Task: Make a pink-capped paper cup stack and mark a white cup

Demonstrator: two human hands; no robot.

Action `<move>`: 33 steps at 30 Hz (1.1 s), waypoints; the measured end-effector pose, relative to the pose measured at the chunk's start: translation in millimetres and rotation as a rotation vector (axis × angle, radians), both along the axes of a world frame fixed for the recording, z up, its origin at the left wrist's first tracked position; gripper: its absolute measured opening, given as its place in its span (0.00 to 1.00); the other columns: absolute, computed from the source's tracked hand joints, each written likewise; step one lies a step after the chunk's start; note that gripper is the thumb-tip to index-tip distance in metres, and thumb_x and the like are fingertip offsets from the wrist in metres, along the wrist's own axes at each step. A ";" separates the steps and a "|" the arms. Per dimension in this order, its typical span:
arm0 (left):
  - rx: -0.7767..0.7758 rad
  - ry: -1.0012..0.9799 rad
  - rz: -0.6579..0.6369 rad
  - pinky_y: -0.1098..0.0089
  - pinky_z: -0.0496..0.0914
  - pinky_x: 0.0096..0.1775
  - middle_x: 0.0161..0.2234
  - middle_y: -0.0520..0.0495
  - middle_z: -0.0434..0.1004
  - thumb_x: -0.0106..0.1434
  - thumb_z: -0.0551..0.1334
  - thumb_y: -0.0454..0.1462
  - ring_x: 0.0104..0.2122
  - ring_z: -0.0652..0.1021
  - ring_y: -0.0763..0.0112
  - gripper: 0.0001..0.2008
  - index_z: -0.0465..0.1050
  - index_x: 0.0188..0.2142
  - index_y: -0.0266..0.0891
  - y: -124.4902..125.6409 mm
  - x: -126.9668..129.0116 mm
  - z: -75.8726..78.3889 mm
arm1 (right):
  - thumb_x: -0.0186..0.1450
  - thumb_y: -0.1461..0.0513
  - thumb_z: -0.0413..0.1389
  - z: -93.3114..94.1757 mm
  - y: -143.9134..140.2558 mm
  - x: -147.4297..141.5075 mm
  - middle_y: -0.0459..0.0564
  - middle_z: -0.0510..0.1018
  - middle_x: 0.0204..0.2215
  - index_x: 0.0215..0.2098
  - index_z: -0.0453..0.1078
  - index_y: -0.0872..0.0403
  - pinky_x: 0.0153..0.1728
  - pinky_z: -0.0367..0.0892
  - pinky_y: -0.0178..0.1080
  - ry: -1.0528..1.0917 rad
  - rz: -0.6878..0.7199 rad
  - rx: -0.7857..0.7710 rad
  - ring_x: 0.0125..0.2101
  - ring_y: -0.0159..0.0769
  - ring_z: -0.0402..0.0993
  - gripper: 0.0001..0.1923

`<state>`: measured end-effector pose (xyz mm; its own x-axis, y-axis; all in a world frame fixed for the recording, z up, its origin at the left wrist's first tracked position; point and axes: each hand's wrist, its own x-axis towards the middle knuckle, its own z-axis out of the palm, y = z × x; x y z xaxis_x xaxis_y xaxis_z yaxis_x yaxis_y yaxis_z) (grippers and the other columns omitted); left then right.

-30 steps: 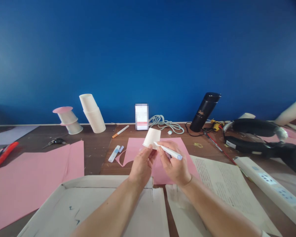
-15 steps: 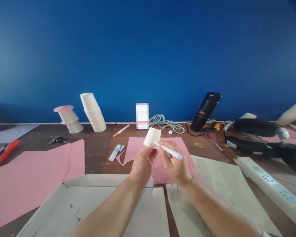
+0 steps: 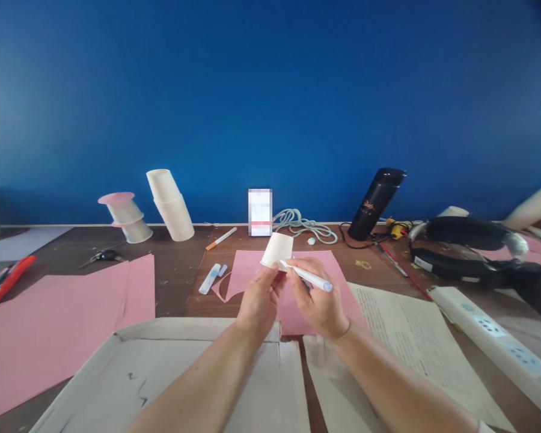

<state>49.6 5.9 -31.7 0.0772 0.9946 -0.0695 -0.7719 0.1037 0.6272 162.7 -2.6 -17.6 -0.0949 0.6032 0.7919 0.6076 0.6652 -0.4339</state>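
Paper cup (image 3: 278, 250), tipped on its side above the pink sheet (image 3: 252, 270), is pinched in the left hand (image 3: 258, 300) while the right hand (image 3: 318, 304) holds a white pen (image 3: 305, 275) at its rim, so drawing looks underway and needs a steady grip.

White paper cup (image 3: 278, 250), tipped on its side, rim end pinched in left hand (image 3: 259, 300) above pink sheet (image 3: 252, 267). White glue stick (image 3: 305, 275) with pale blue end, gripped in right hand (image 3: 318, 300), tip against cup's rim.
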 end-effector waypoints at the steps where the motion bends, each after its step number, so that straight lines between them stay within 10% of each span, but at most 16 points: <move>1: -0.005 -0.001 0.000 0.68 0.67 0.49 0.37 0.42 0.80 0.57 0.64 0.36 0.41 0.78 0.67 0.10 0.77 0.38 0.32 0.1 0.0 0.1 | 0.64 0.66 0.52 -0.2 0.1 0.0 0.50 0.78 0.37 0.42 0.69 0.52 0.45 0.69 0.44 -0.001 0.000 0.000 0.40 0.38 0.73 0.09; 33: -0.118 -0.053 0.044 0.74 0.69 0.43 0.31 0.45 0.78 0.57 0.63 0.32 0.34 0.77 0.74 0.03 0.75 0.32 0.32 -0.2 -0.3 6.8 | 0.64 0.65 0.52 -2.3 -1.8 -2.7 0.51 0.78 0.36 0.42 0.69 0.52 0.43 0.70 0.44 -0.013 0.016 0.017 0.38 0.38 0.74 0.09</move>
<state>49.3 5.6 -24.9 0.0402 0.9822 -0.1834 -0.8089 0.1397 0.5711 160.1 -4.4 -19.9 -0.1151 0.5880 0.8006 0.6023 0.6823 -0.4145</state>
